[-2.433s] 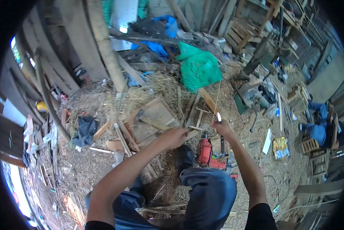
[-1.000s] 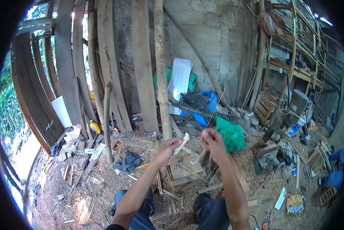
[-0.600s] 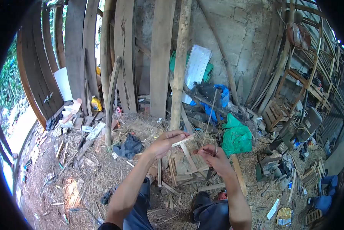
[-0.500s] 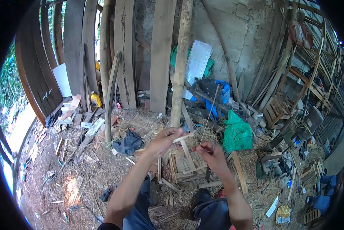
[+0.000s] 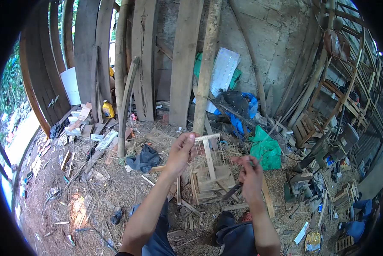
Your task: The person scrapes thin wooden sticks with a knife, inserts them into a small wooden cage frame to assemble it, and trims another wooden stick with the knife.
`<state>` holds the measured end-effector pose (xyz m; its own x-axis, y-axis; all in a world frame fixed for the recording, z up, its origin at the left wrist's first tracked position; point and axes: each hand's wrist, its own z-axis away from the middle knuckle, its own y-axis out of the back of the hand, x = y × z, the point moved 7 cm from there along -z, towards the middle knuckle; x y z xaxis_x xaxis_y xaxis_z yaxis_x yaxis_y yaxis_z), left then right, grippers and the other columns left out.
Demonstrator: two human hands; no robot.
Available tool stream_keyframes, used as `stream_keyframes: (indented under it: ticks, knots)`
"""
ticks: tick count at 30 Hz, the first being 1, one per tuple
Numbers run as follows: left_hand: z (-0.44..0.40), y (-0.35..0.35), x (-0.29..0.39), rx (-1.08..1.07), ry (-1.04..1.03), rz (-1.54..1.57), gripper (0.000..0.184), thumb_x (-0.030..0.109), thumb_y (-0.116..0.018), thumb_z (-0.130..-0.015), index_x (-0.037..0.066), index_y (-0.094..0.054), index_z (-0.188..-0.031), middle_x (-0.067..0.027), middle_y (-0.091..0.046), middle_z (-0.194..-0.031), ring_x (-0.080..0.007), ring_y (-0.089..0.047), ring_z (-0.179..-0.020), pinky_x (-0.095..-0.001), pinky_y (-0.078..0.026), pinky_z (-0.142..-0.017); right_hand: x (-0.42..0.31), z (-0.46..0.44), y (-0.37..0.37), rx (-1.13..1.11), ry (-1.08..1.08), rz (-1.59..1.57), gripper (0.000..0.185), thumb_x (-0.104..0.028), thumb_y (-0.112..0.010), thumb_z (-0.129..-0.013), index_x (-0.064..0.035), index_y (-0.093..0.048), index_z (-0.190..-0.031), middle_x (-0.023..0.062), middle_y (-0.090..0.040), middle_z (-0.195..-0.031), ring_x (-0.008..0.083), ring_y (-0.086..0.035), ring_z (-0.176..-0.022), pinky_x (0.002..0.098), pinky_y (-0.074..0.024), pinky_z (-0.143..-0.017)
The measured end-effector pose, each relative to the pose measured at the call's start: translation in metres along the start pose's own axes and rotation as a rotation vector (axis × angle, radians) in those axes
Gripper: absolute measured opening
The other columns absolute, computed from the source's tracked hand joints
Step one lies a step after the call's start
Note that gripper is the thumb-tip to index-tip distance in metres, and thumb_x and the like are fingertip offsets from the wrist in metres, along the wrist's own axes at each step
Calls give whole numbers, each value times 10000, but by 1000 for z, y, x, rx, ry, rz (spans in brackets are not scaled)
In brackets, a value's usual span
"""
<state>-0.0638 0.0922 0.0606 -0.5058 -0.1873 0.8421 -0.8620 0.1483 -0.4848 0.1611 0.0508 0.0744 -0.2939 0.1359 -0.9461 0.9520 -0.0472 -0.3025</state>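
Clerk: Item one, left hand?
Operator: Left hand (image 5: 182, 155), centre of my view, thumb and fingers pinched narrow on a pale wooden strip (image 5: 208, 137), the strip roughly level. A pale wooden stem (image 5: 209, 161) hangs from beneath it, making a T; whether the two are fixed, I cannot tell.
Clerk: Item two, right hand?
Operator: Right hand (image 5: 250, 176), right of centre, apart from the strip. Fingers curled in, holding one dark narrow tool (image 5: 232, 192) that slants down and left from below the palm.
Clerk: Surroundings?
Operator: Green bag, crumpled (image 5: 266, 151), just right of centre. Dark cloth (image 5: 143, 159), on the ground left of the left hand. Yellow bottle (image 5: 108, 110), left, upright. Bamboo post (image 5: 206, 72), upper middle, slightly tilted. Gold-coloured packet (image 5: 313, 241), lower right.
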Motion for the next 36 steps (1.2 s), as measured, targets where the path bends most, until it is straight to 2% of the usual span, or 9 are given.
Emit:
stream_keyframes:
  ticks: [3, 6, 10, 14, 17, 19, 23, 27, 36]
  knots:
    - [-2, 11, 6, 119, -64, 221, 299, 282, -482, -960, 6, -502, -1075, -131, -601, -1002, -227, -641, -887, -369, -544, -795, 11, -9, 19, 47, 17, 7, 181, -238, -496, -957, -78, -566, -909, -10, -584, -715, 11, -345, -499, 184, -235, -411]
    - [-4, 13, 5, 137, -80, 305, 298, 280, -487, -955, -4, -504, -1044, -140, -596, -1033, -241, -631, -930, -387, -539, -833, 45, -14, 23, 35, -196, 91, 215, -296, -496, -955, -94, -556, -907, -59, -402, -609, 12, -283, -456, 182, -212, -410]
    - [-2, -2, 1, 145, -133, 330, 279, 263, -486, -956, -12, -500, -1002, -149, -585, -1043, -247, -613, -971, -387, -530, -869, 32, -9, 6, -3, -73, 25, 343, -403, -502, -941, -66, -565, -939, -77, -351, -614, 12, -274, -482, 182, -217, -437]
    - [1, -10, -15, 131, -39, 371, 189, 177, -481, -954, -11, -489, -976, -150, -577, -1051, -257, -605, -987, -408, -520, -894, 31, -11, 11, 75, 53, 186, 326, -383, -513, -942, -61, -562, -913, -70, -375, -635, 15, -326, -553, 197, -263, -489]
    - [3, -16, -17, -78, 50, 254, 128, 122, -486, -938, 22, -516, -1011, -96, -587, -987, -206, -598, -952, -365, -505, -865, 16, -15, 21, 160, 250, 298, 323, -370, -515, -944, -59, -557, -866, -45, -438, -664, 40, -373, -612, 214, -305, -550]
    - [5, -18, -7, -84, 59, -138, 184, 131, -486, -933, 29, -523, -1082, -58, -582, -958, -148, -567, -898, -279, -466, -803, 11, -18, 27, 159, 209, 279, 344, -360, -508, -949, -55, -533, -793, -28, -467, -690, 62, -390, -653, 231, -322, -598]
    - [11, -26, -20, -25, 134, -340, 377, 385, -420, -968, 49, -527, -1100, -18, -539, -893, -113, -506, -808, -259, -427, -762, 17, -25, 31, 31, 282, 407, 417, -370, -488, -951, -28, -503, -714, -28, -440, -640, 69, -388, -613, 253, -333, -567]
    - [12, -40, -22, 72, -25, -273, 415, 435, -390, -976, 51, -531, -906, 5, -471, -768, -88, -423, -724, -241, -372, -670, 8, -18, 25, 57, 313, 363, 422, -357, -492, -951, -34, -480, -678, -30, -418, -622, 65, -378, -608, 248, -324, -555]
    - [15, -49, -20, 158, 28, -181, 380, 397, -406, -978, 61, -517, -838, 21, -431, -724, -75, -372, -672, -240, -335, -633, 0, -8, 21, 198, 277, 182, 398, -324, -515, -944, -39, -468, -671, -31, -406, -635, 71, -358, -614, 246, -305, -568]
